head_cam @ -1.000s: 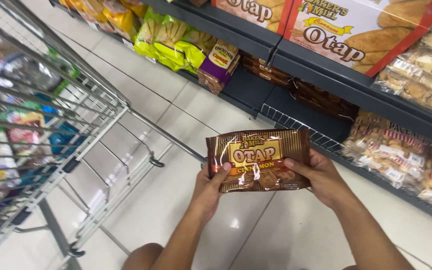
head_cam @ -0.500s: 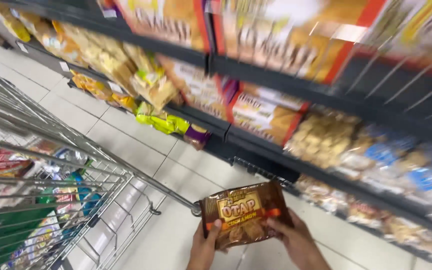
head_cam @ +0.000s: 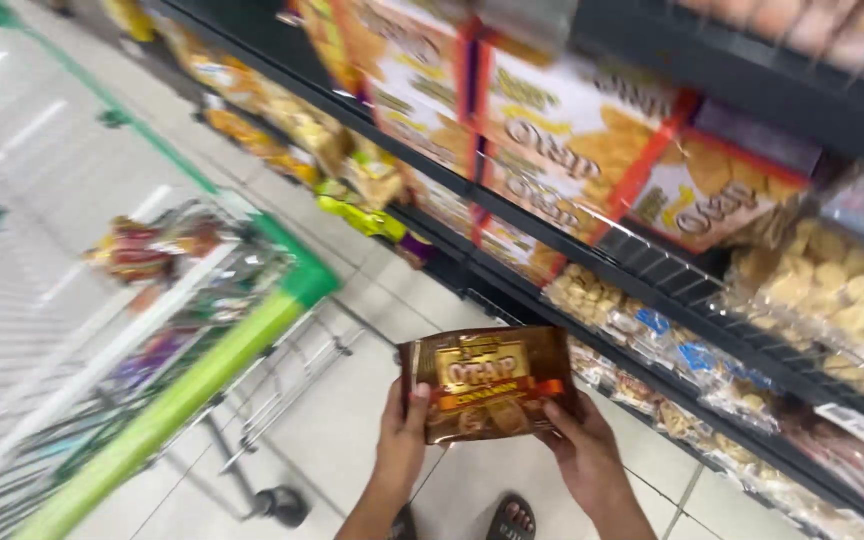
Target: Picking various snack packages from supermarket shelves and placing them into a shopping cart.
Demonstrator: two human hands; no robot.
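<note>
A strip of pale tiled floor [head_cam: 352, 420] lies open between the wire shopping trolley with a green plastic handle [head_cam: 182, 385] on the left and the dark metal shelf rack [head_cam: 652, 270] on the right, whose lowest edge runs close beside the hands. The glossy brown rectangular snack packet [head_cam: 487, 382] is held level in the air over this gap, just clear of the shelf front and well apart from the trolley. The left hand [head_cam: 402, 440] pinches its left edge, thumb on the face, fingers behind. The right hand [head_cam: 582, 450] grips the lower right corner the same way. The packet's front shows gold lettering, an orange band and pictured biscuits. A dark sandal [head_cam: 512, 518] shows below.
</note>
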